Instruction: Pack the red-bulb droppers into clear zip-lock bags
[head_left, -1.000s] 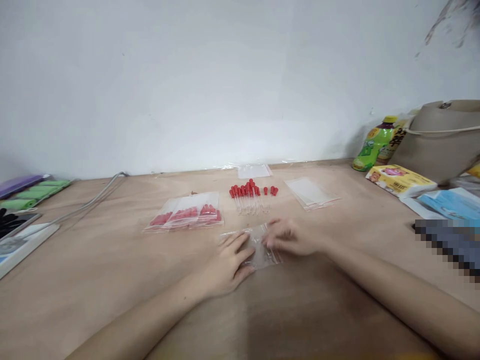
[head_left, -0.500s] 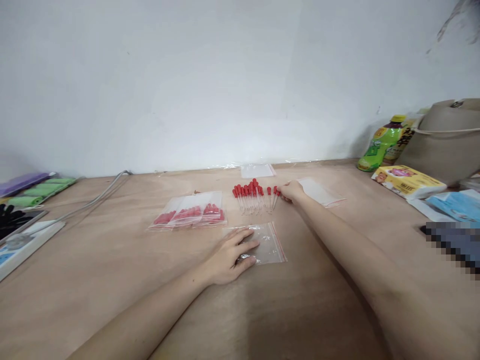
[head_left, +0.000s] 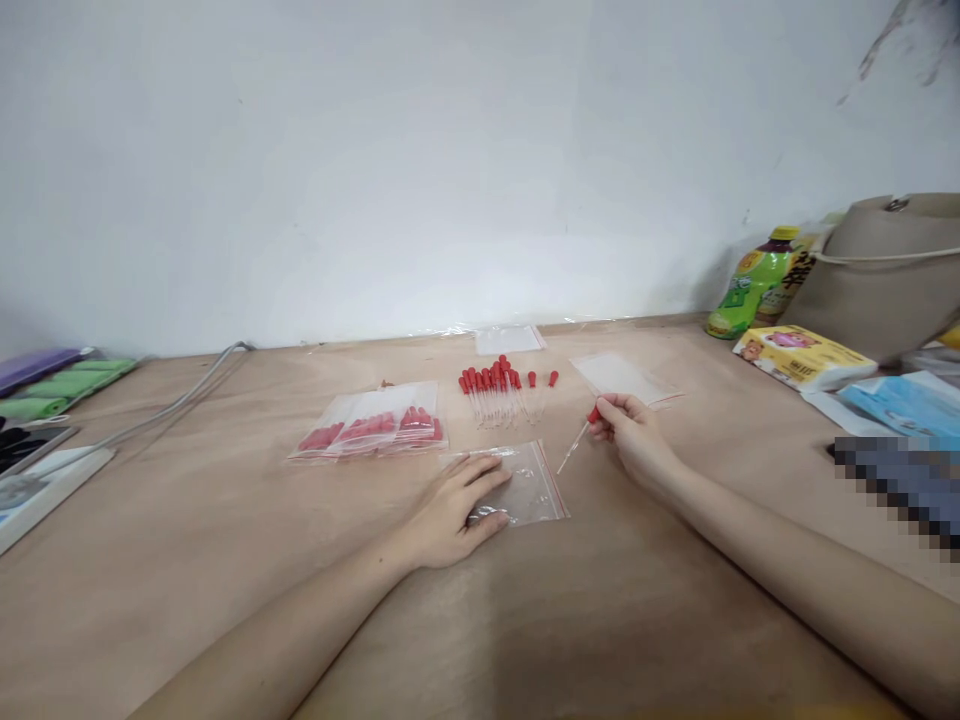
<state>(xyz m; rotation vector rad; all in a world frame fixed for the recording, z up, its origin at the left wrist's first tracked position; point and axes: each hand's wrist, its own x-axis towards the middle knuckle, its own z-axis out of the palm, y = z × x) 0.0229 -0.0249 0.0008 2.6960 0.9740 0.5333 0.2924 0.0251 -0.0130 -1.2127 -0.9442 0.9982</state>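
Observation:
Between the fingertips of my right hand is a dropper, pinched by its red bulb, its clear thin tube slanting down to the left. My left hand lies with fingers spread on a clear zip bag with a red line along its right edge. Beyond that bag lies a bunch of droppers, red bulbs toward the wall, with two set a little apart at its right. Filled zip bags, showing red bulbs through the plastic, overlap at the left.
Zip bags lie near the wall and right of the droppers. On the right are a green bottle, a yellow tissue pack, a beige bag and blue masks. A power strip and cable run at left.
My right hand has taken a dropper from the right end of the bunch and drawn it toward me and to the right. My left hand stays on the bag.

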